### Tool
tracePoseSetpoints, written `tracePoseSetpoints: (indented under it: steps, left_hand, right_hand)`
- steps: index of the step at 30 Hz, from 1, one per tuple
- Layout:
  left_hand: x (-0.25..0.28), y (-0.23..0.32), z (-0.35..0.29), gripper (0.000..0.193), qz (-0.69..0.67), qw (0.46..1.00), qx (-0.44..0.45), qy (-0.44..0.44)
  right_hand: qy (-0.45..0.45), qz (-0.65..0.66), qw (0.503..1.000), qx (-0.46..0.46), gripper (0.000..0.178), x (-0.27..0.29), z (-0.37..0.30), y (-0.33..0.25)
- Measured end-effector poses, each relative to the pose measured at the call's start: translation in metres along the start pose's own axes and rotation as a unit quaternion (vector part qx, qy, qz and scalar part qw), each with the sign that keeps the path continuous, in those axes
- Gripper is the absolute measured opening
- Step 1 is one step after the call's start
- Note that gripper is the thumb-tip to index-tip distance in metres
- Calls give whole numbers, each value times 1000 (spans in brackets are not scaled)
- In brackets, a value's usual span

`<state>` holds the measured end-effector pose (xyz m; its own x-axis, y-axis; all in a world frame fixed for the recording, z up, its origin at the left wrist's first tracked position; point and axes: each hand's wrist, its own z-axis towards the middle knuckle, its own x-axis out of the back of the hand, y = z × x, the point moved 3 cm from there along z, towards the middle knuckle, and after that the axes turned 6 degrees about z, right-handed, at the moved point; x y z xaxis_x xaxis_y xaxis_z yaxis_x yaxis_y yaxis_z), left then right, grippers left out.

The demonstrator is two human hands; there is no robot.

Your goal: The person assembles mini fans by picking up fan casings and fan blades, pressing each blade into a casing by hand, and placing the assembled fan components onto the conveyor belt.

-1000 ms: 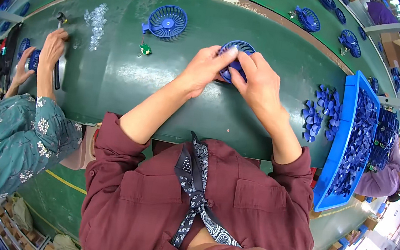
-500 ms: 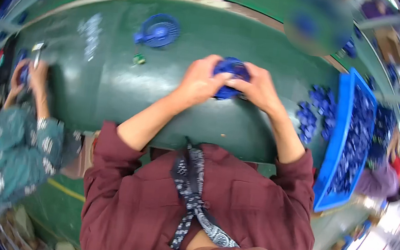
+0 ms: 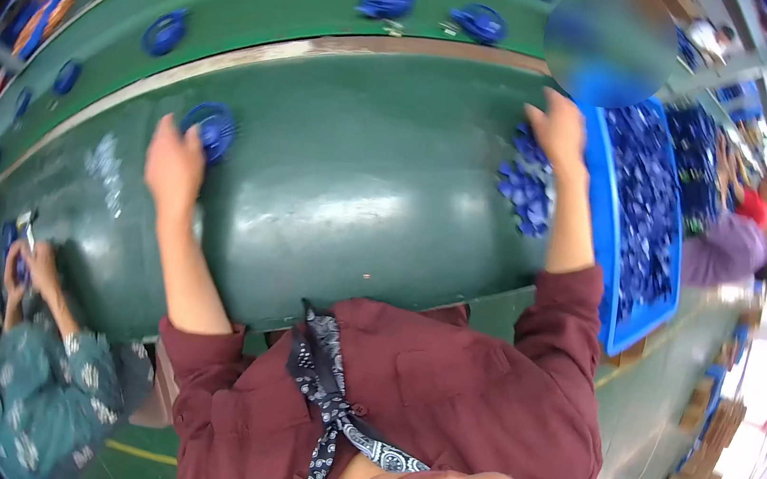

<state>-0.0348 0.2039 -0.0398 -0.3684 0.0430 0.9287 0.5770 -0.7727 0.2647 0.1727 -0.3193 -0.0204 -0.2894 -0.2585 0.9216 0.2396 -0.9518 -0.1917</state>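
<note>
My left hand point(image 3: 174, 168) is at the left of the green work surface, thumb and fingers apart, over the near-left edge of a round blue fan grille point(image 3: 215, 131). The hand covers part of the grille, and whether it touches cannot be told. On the right, my right hand point(image 3: 561, 132) is open with thumb and forefinger spread. It hovers over the far end of a loose pile of small blue plastic pieces point(image 3: 525, 192), beside a blue bin point(image 3: 607, 200). Nothing shows in its fingers.
More small blue pieces point(image 3: 644, 185) fill the bin. Beyond a pale ledge point(image 3: 407, 48), several blue round fan parts lie on a green belt point(image 3: 276, 21). At the left a co-worker in a patterned green top point(image 3: 49, 390) handles a blue part.
Both hands have let go of the blue round part they held in the middle. My left hand has moved left to the grille, my right to the pile. The view has turned.
</note>
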Motion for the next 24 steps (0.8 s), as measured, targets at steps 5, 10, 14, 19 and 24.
tracePoseSetpoints:
  steps: [5, 10, 14, 19, 24]
  left_hand:
    - [-20, 60, -19, 28, -96, 988, -95, -71]
    - [-18, 87, -45, 20, -266, 942, -85, -185]
    - [-31, 87, -49, 24, -562, 790, 28, -245]
    - [-14, 88, -47, 22, -652, 664, 151, -335]
    - [-14, 93, -53, 26, -698, 600, 158, -357]
  right_hand:
    - [-98, -46, 993, -54, 38, 10, -18, 60]
    - [-3, 69, 992, 110, 34, 7, -20, -17]
    - [-95, 222, 935, 260, 36, -15, -75, -146]
    - [-188, 259, 892, 319, 34, -7, -100, -204]
    - [-223, 172, 900, 333, 34, 12, -98, -208]
